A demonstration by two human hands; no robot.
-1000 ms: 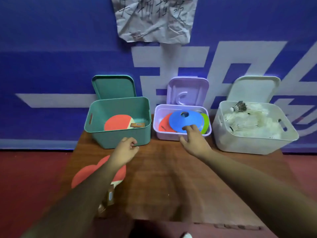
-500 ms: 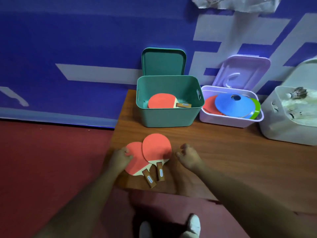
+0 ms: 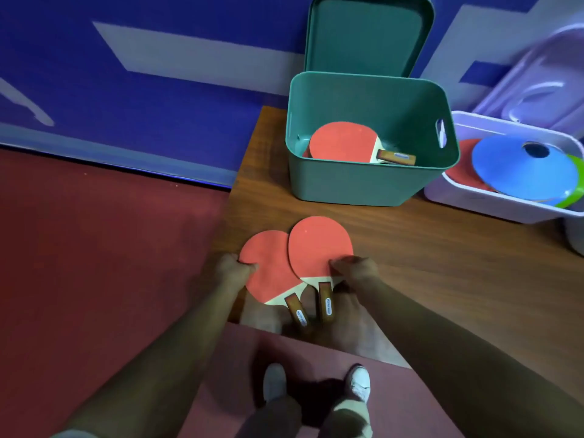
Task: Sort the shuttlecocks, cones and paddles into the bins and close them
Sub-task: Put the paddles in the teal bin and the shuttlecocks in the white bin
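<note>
Two red paddles lie overlapping at the table's front left corner. My left hand (image 3: 234,267) pinches the left edge of the lower paddle (image 3: 268,273). My right hand (image 3: 355,269) pinches the right edge of the upper paddle (image 3: 319,248). Both handles point toward me. Behind them stands the green bin (image 3: 363,184), open, with another red paddle (image 3: 344,140) inside and its green lid (image 3: 366,36) leaning on the wall. At the right, the lilac bin (image 3: 493,203) holds a blue cone (image 3: 524,169), a red cone (image 3: 463,167) and a green cone (image 3: 573,191).
The wooden table (image 3: 442,263) ends just left of the paddles, above a red floor (image 3: 94,248). A lilac lid (image 3: 543,80) leans on the blue wall (image 3: 158,90). A sliver of a white bin (image 3: 575,235) shows at the right edge. My shoes (image 3: 316,384) stand below.
The view has swung down and left. My right hand left the blue cone in the lilac bin. Both hands came to the front corner and closed on the two paddles' edges.
</note>
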